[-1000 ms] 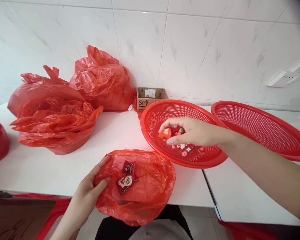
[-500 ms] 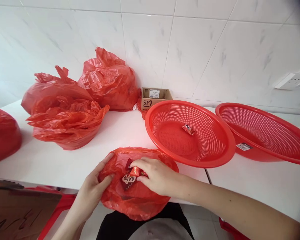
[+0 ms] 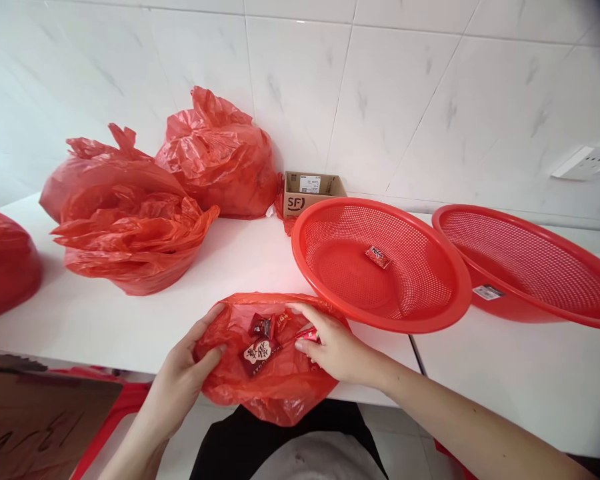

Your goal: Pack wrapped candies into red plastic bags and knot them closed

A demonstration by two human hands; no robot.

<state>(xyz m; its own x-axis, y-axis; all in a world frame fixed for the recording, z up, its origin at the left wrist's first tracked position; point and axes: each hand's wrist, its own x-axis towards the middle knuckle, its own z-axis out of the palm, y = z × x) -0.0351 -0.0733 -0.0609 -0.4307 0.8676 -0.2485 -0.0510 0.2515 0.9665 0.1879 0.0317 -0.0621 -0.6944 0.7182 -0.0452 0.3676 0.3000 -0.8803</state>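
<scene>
An opened red plastic bag (image 3: 280,400) lies at the table's front edge, with several small wrapped packets (image 3: 259,353) inside. My left hand (image 3: 187,363) grips the bag's left rim between thumb and fingers. Inside the right part of the bag, my right hand (image 3: 335,347) has its thumb against a small red packet (image 3: 307,335), its fingers curled around it and partly hidden. Behind and to the right, a red perforated basket (image 3: 350,267) holds one small red packet (image 3: 377,257).
A second red basket (image 3: 520,267) stands at the right. Stuffed red bags (image 3: 220,160) (image 3: 135,247) (image 3: 5,260) sit at the back and left. A small cardboard box (image 3: 313,193) is by the wall. Below left is a larger cardboard box (image 3: 40,427).
My right hand has shifted right within the bag. The orange-red packet that was at its fingertips now lies apart from them, and the thumb is at another red packet.
</scene>
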